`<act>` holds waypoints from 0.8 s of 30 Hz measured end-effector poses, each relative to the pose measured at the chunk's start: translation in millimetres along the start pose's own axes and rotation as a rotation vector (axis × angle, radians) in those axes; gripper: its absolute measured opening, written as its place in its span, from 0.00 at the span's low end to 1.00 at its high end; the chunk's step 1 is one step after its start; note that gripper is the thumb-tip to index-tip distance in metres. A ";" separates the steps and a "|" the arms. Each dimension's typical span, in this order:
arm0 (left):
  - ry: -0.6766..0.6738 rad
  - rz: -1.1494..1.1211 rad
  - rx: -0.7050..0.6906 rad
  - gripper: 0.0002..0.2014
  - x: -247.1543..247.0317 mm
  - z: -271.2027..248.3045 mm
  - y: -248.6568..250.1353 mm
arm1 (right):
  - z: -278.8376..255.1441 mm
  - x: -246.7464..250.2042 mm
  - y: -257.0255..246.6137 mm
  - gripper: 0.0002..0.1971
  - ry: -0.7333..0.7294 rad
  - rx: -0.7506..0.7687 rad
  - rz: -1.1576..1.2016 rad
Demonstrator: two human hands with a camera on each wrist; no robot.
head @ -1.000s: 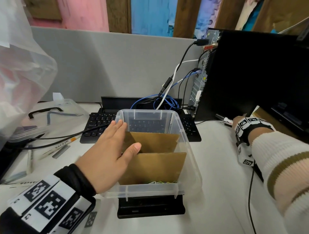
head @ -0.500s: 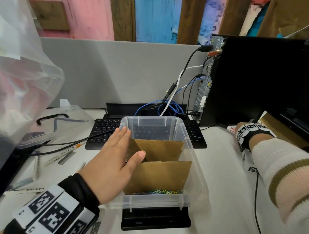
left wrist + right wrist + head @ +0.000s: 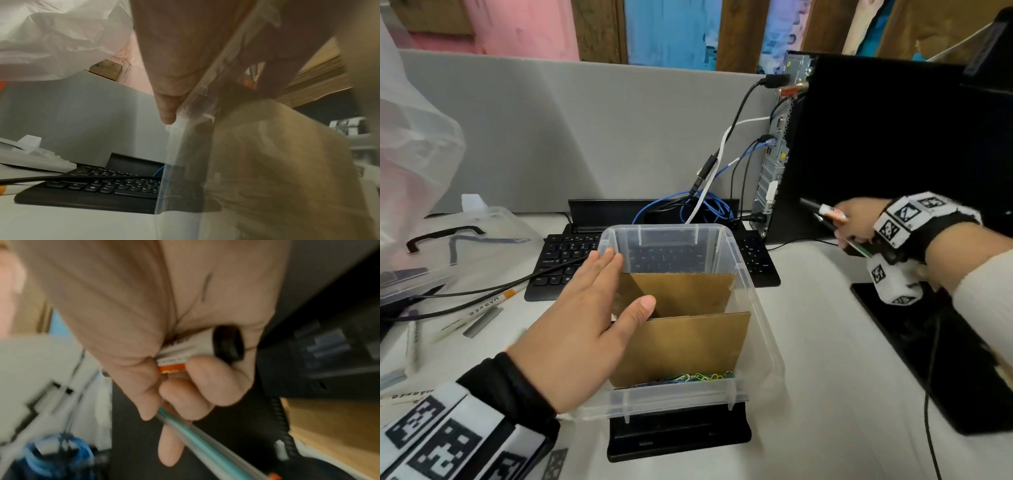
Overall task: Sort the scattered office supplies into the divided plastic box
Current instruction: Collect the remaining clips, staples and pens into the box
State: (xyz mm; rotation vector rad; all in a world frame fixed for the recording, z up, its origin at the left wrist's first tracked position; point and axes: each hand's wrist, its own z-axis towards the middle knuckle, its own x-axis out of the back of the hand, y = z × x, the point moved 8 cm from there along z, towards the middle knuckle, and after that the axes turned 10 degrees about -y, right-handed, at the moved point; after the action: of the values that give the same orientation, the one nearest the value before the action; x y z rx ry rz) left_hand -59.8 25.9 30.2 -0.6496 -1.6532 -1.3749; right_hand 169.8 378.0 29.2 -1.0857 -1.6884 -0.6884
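The right hand (image 3: 856, 222) has risen from the worktop (image 3: 825, 394), right of the box (image 3: 753, 274), fingers gripping pens (image 3: 185, 352). The left hand (image 3: 582, 329) stays flat against the box, fingers straight

Black wristbands (image 3: 517, 390) with checkered tags, striped cream sleeve (image 3: 983, 284)

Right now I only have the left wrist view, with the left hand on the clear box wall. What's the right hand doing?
Observer: The right hand grips a white marker with an orange band and black cap, raised beside the black computer tower.
Operator: Anything else in it?
Observer: Yes, a thin clear pen with a teal core sticks out below the fingers.
Operator: Box contents?
Observer: Coloured paper clips lie in the nearest compartment of the clear plastic box, in front of the near brown cardboard divider.
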 end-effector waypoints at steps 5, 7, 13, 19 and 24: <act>0.000 -0.019 -0.023 0.44 -0.1 -0.2 -0.4 | -71.0 69.5 -17.1 0.04 0.176 0.182 0.389; 0.000 -0.020 -0.026 0.44 0.1 -0.8 -0.1 | -103.4 89.6 -35.2 0.04 0.234 0.266 0.437; -0.058 0.104 -0.018 0.46 5.1 0.1 5.1 | -162.6 83.9 -100.6 0.04 0.093 0.498 0.667; 0.184 -0.215 -0.275 0.37 49.2 -15.4 48.0 | -204.5 34.5 -179.8 0.10 -0.152 0.757 0.493; 0.173 -0.709 -0.306 0.28 56.9 -17.1 53.9 | -219.3 10.0 -220.9 0.06 -0.251 0.835 0.364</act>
State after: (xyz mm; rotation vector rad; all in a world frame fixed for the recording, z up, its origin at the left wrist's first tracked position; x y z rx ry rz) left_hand -38.3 15.7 106.8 -0.0815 -1.6080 -2.1491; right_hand 63.6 102.3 127.6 -0.8357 -1.6671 0.3897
